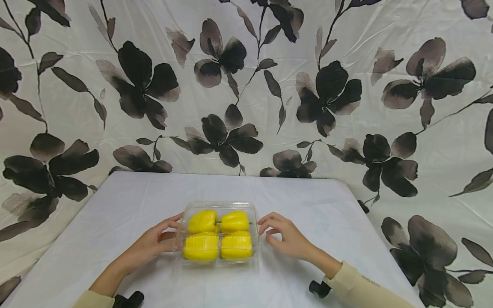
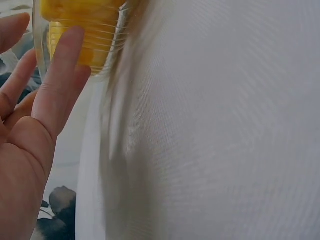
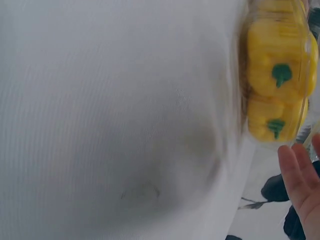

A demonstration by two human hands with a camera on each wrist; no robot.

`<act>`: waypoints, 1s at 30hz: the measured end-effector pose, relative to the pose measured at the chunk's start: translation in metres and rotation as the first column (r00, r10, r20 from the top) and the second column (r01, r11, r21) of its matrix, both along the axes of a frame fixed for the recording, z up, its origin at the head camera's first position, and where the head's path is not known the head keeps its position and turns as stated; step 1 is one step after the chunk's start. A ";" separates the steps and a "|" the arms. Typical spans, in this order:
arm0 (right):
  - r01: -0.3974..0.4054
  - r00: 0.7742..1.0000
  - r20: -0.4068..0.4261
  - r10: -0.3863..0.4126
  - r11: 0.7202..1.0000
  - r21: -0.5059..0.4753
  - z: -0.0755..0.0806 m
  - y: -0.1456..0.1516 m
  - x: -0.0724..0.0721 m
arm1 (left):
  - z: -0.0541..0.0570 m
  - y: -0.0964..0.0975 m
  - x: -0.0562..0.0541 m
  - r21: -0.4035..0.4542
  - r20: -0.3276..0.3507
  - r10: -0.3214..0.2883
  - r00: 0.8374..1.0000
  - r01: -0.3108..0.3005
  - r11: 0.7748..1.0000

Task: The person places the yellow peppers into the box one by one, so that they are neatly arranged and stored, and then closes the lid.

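Observation:
A clear plastic clamshell box (image 1: 219, 205) stands on the white table, with several yellow bell peppers (image 1: 236, 246) inside in two rows. Green stems show on two of the peppers (image 3: 272, 82) in the right wrist view. At the box's left side is my left hand (image 1: 159, 237), its fingers extended along the wall. In the left wrist view, one straight finger (image 2: 62, 70) lies across the ribbed plastic. My right hand (image 1: 286, 235) is beside the box's right side, its fingers loosely bent and holding nothing. Whether its fingertips touch the plastic, I cannot tell.
A white cloth covers the table (image 1: 154, 192), whose far edge meets a curtain (image 1: 277, 141) with dark flowers. Black wrist straps (image 1: 129, 299) show under the beige sleeves (image 1: 362, 282).

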State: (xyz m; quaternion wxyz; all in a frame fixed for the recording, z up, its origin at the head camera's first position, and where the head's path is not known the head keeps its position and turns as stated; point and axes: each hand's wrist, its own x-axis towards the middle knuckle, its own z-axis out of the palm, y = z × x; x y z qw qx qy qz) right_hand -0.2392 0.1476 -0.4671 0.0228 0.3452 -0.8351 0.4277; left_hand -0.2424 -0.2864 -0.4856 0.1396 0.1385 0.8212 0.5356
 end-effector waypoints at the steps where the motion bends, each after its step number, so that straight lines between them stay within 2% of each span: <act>1: 0.018 1.000 0.013 -0.018 1.000 -0.001 0.001 -0.001 0.002 | 0.000 0.000 0.000 0.018 0.008 -0.003 1.000 0.003 1.000; 5: 0.069 0.995 0.066 -0.069 0.998 -0.004 0.002 -0.005 0.007 | 0.001 0.000 0.002 0.079 0.049 -0.008 0.999 0.004 0.997; 9: 0.103 0.986 0.134 -0.100 0.995 -0.016 0.004 -0.008 0.011 | 0.005 0.001 0.003 0.063 0.071 0.027 0.997 -0.031 0.998; 14: 0.141 0.964 0.234 -0.129 0.989 -0.037 0.006 -0.011 0.014 | 0.008 0.003 0.005 0.083 0.102 0.065 0.993 -0.074 0.994; 19: 0.172 0.936 0.319 -0.148 0.984 -0.049 0.005 -0.014 0.019 | 0.011 0.004 0.009 0.117 0.112 0.061 0.992 -0.074 0.990; 30: 0.207 0.919 0.361 -0.161 0.974 -0.094 0.001 -0.019 0.025 | 0.016 0.006 0.017 0.056 0.123 0.091 0.988 -0.098 0.994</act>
